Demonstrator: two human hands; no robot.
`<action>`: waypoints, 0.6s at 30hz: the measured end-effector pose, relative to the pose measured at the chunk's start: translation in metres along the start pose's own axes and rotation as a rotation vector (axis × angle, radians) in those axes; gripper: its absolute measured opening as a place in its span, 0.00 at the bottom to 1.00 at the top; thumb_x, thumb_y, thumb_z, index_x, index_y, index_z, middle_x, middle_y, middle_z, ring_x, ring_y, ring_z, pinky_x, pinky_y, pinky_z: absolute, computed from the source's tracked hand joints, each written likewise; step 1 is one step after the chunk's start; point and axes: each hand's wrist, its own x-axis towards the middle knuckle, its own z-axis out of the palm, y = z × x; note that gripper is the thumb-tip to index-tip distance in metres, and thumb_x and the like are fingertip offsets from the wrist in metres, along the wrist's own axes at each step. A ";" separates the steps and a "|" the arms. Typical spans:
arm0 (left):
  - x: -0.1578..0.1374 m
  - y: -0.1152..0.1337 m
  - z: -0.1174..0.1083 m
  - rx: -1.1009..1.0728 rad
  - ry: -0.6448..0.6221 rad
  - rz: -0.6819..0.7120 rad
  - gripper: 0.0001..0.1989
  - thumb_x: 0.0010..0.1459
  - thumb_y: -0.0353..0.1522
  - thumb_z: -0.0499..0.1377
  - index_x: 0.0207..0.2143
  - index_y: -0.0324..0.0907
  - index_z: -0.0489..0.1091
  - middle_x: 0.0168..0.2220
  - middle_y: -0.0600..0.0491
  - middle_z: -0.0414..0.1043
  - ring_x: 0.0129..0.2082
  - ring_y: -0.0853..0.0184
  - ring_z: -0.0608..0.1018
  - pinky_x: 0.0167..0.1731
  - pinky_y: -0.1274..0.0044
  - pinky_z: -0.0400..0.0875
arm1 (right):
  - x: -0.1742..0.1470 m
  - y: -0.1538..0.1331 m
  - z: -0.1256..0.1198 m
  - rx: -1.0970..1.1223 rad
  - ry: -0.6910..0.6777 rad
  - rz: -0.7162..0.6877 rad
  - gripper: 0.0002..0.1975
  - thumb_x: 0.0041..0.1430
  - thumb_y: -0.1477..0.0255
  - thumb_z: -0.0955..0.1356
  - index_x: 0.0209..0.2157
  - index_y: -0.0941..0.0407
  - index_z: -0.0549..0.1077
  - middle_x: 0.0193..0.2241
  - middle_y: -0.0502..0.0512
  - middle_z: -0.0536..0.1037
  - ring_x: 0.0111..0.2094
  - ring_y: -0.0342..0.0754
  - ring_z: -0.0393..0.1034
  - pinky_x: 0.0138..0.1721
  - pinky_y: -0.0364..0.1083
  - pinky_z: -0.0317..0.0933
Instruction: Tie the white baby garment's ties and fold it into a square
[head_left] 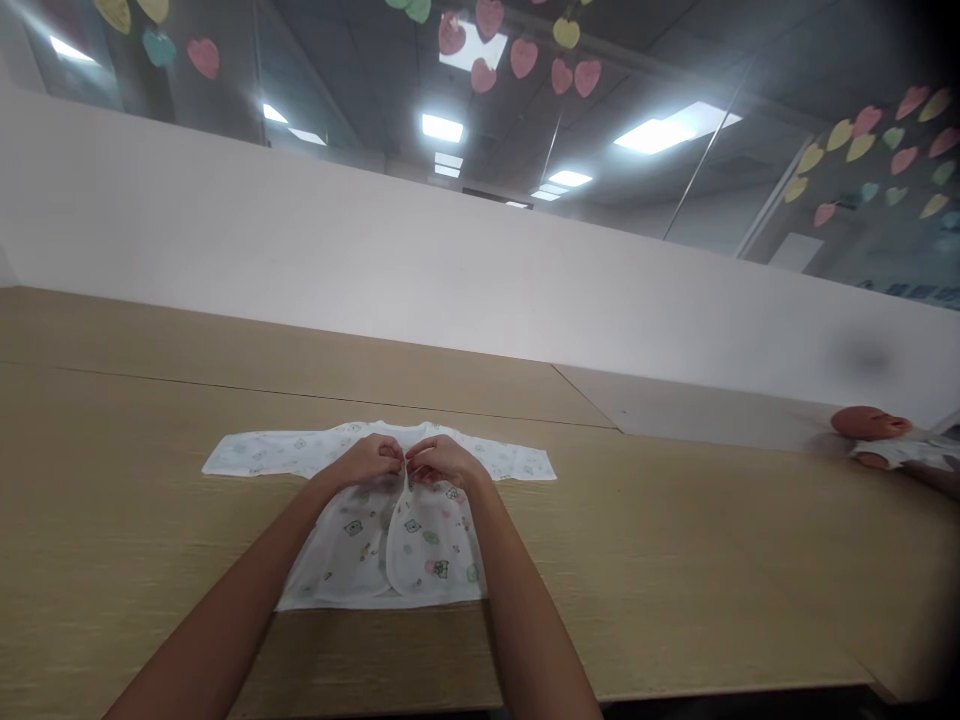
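Note:
A small white baby shirt [360,560] with printed green and pink figures lies spread on the table, both sleeves stretched out sideways. Its front opening runs down the middle, with the edges partly overlapping. At the upper part of that opening, my left hand [369,458] pinches the left front edge. Close beside it, my right hand [442,462] has its fingers closed on the right front edge. The cloth between the two hands is slightly raised. The fingertips partly hide whatever fastening may be there.
The wooden table [675,560] stretches to both sides, with a white low wall [375,250] behind it. On the far right lies a doll [870,423] in white clothing. Glass panels with paper hearts [523,58] rise above the wall.

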 end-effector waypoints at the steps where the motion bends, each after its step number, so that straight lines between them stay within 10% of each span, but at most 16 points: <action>1: 0.000 0.000 0.000 -0.005 0.005 -0.001 0.10 0.43 0.36 0.55 0.28 0.40 0.70 0.29 0.53 0.74 0.31 0.65 0.74 0.31 0.77 0.66 | -0.001 0.000 0.000 -0.011 -0.004 0.000 0.05 0.45 0.82 0.66 0.25 0.61 0.71 0.16 0.49 0.72 0.17 0.38 0.65 0.19 0.35 0.58; 18: 0.002 -0.002 0.001 -0.015 0.020 -0.003 0.13 0.42 0.38 0.57 0.31 0.40 0.67 0.25 0.55 0.74 0.27 0.65 0.75 0.27 0.77 0.66 | 0.008 0.006 0.005 -0.109 0.068 -0.025 0.08 0.40 0.84 0.67 0.24 0.59 0.68 0.12 0.46 0.68 0.14 0.38 0.62 0.15 0.35 0.53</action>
